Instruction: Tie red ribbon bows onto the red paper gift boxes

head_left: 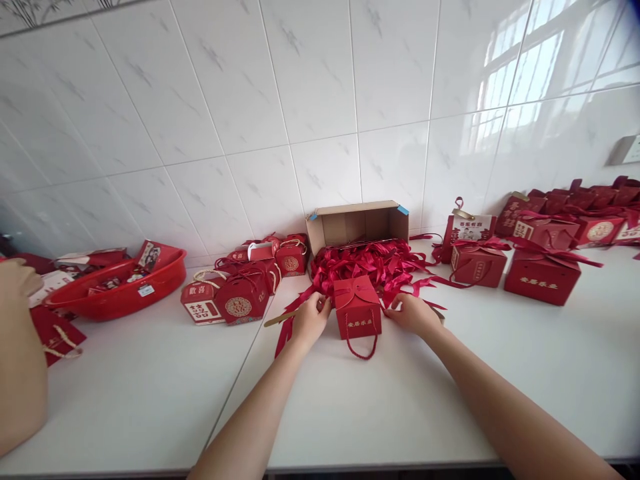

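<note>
A small red gift box (358, 308) with gold characters stands upright before me, its rope handle hanging over the front. Level with its left side, my left hand (311, 319) is closed in a pinch on a red ribbon (285, 339), whose tail hangs down beyond my wrist. A gold strip (280, 319) sticks out left of that hand. On the box's other side, my right hand (413, 313) pinches more dark red ribbon near the box's edge. The stretch of ribbon behind the box is hidden. A heap of shiny ribbons (367, 259) lies directly behind it.
The ribbons spill from an open cardboard box (359, 227) against the tiled wall. Several gift boxes (245, 300) stand left, beside a red plastic basin (115, 300). More ribboned boxes (543, 277) line the right. A person's arm (20, 360) is at the left edge.
</note>
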The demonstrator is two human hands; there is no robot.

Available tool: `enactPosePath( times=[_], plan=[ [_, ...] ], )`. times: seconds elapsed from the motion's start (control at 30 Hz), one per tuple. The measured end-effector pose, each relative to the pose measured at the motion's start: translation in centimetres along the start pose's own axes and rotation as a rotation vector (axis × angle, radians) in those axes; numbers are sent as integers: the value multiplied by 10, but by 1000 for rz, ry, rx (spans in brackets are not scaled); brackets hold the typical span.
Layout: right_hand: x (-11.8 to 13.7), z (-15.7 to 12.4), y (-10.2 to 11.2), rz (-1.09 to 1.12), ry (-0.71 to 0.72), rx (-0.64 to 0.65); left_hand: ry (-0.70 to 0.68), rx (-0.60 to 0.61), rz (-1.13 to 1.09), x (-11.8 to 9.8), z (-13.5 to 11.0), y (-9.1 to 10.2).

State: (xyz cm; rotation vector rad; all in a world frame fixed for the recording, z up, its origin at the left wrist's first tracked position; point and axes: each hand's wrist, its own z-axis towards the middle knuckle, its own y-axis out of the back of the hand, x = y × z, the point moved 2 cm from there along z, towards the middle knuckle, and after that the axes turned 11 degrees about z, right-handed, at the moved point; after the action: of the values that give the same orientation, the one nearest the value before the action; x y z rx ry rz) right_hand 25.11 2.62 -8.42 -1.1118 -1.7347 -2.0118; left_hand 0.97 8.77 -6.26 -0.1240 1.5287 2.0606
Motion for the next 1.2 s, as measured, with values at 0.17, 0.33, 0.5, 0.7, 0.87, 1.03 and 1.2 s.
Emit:
enactPosePath(
  times=[0.17, 0.33, 0.5, 0.7, 0.87, 1.03, 1.2],
  plan=[
    [5, -3, 0, 31, 18, 15, 8, -17, 52, 0, 1, -1],
    [12, -7, 0, 87, 72, 27, 17, 121, 143, -4, -2, -3],
    [17, -10, -1, 158, 131, 27, 69, 202, 263, -3, -3, -4],
    [18, -11, 0, 315, 205, -73, 51, 224, 322, -5, -3, -5],
    [19, -13, 5, 531, 187, -141, 40, 218, 343, -6, -4, -5],
    [16, -12, 7, 601, 157, -166, 31, 185, 340, -2, -3, -1],
    [13, -8, 4, 513, 153, -187, 31, 165, 310, 1, -2, -2]
  ],
)
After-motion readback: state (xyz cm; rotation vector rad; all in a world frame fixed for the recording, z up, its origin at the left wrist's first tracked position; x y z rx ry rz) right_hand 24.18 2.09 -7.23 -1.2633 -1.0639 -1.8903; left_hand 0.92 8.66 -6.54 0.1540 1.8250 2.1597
